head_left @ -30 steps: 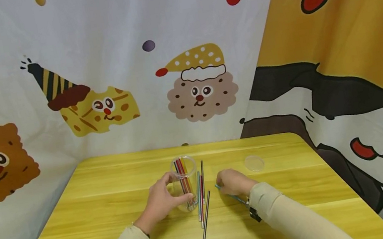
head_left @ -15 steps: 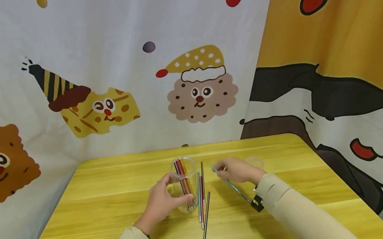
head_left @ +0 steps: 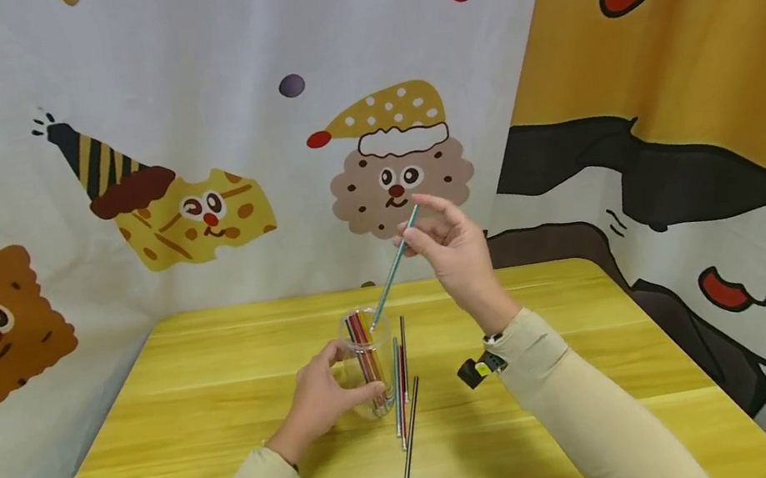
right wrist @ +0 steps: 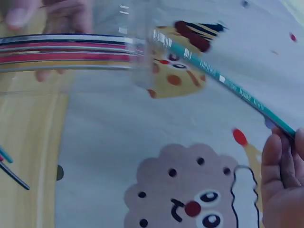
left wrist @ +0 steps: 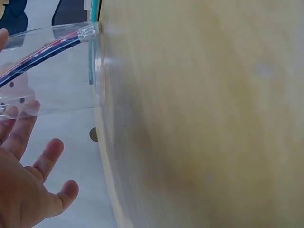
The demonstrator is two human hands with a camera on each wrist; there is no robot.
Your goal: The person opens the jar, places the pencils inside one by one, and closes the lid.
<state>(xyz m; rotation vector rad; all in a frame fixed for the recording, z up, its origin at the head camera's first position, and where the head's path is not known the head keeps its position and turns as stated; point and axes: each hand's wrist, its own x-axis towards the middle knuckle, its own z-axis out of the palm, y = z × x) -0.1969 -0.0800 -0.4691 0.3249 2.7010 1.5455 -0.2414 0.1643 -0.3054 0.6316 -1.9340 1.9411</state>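
Observation:
My left hand (head_left: 318,394) grips a clear plastic jar (head_left: 352,373) upright on the table, thumb in front and fingers round its far side. Several pencils (head_left: 365,360) stand in the jar, red, dark blue and yellow among them. Above and to the right, my right hand (head_left: 460,256) pinches a teal pencil (head_left: 392,275) near its upper end. The pencil slants down to the left, its silvery lower end at the jar's mouth; whether it is inside the rim I cannot tell. In the right wrist view the teal pencil (right wrist: 223,81) reaches the rim.
Several loose pencils (head_left: 411,441) lie on the yellow wood-grain table (head_left: 213,403) just right of the jar. A patterned curtain (head_left: 196,76) hangs behind the table's back edge. A dark wrist device (head_left: 477,371) sits at the right cuff.
My right hand has lifted the teal pencil off the table and swung it up and left to the jar's mouth. The clear round lid is now hidden behind the right arm. The left hand keeps its grip.

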